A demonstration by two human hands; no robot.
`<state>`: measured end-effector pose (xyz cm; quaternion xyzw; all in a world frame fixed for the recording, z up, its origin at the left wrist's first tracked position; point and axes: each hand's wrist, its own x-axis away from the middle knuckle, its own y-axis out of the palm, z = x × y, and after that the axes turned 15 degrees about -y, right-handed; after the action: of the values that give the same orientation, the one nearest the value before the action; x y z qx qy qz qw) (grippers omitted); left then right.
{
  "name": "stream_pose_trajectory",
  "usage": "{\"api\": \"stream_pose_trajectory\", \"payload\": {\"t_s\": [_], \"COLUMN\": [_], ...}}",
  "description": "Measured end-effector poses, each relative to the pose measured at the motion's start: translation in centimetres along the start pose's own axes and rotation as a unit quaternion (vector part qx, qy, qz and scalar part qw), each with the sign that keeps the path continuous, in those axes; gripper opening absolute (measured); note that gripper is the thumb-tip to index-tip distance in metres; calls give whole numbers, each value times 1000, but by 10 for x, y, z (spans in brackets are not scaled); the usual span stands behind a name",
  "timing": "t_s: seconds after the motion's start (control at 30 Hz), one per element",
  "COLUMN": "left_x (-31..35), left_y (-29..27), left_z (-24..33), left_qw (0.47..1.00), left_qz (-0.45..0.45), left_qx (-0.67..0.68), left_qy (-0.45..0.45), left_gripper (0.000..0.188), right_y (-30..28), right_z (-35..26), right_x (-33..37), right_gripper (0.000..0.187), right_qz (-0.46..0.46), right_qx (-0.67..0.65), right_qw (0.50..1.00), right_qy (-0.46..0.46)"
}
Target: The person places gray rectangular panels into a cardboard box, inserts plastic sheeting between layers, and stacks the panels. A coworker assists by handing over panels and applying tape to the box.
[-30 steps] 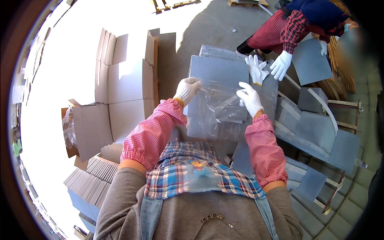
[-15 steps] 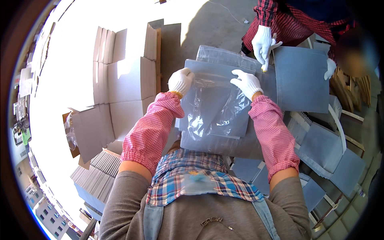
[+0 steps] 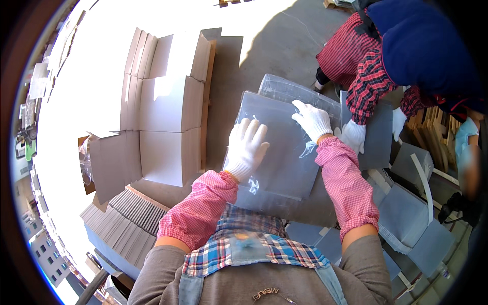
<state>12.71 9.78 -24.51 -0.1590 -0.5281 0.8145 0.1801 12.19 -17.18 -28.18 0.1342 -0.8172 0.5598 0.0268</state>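
Observation:
In front of me lies a flat grey sheet (image 3: 284, 140) covered by shiny clear plastic film, on top of other grey sheets. My left hand (image 3: 247, 147), in a white knit glove, rests on its left part with the fingers spread. Toward the sheet's upper right edge, my gloved right hand (image 3: 312, 120) lies on the film, fingers stretched out. Beyond it, another clear-wrapped sheet (image 3: 300, 94) sticks out at the far side. A co-worker's gloved hand (image 3: 353, 136) touches a separate grey sheet (image 3: 373, 147) just right of my right hand.
To the left stand tall stacks of folded cardboard (image 3: 162, 104) on a pallet. Nearer me is a bundle of packed board sheets (image 3: 127, 218). Grey-blue panels with a white strap (image 3: 404, 216) lie at the right. The co-worker (image 3: 422, 46) bends in at the upper right.
My left hand has gone from a closed grip at the sheet's left edge to lying flat; the film looks smoother. The co-worker has leaned in and shifted the other grey sheet.

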Motion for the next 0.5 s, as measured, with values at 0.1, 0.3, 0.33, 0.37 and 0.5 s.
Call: {"api": "stream_pose_trajectory", "payload": {"t_s": [0.1, 0.3, 0.33, 0.37, 0.5], "left_x": [22, 27, 28, 29, 37], "left_y": [32, 47, 46, 44, 35], "left_z": [-2, -18, -17, -17, -22], "left_qw": [995, 990, 989, 989, 990], "left_qz": [-88, -130, -134, -136, -119], "left_qx": [-39, -59, -59, -58, -38], "left_qy": [28, 19, 12, 5, -61], "left_gripper": [66, 72, 72, 71, 70], "right_y": [0, -26, -22, -15, 41], "right_z": [8, -2, -12, -27, -57], "right_x": [1, 6, 3, 2, -10], "right_gripper": [47, 45, 46, 46, 54], "right_qz": [32, 168, 157, 182, 147], "right_qx": [67, 177, 180, 163, 79], "right_qw": [997, 968, 970, 969, 980], "right_qy": [1, 61, 37, -21, -109]}}
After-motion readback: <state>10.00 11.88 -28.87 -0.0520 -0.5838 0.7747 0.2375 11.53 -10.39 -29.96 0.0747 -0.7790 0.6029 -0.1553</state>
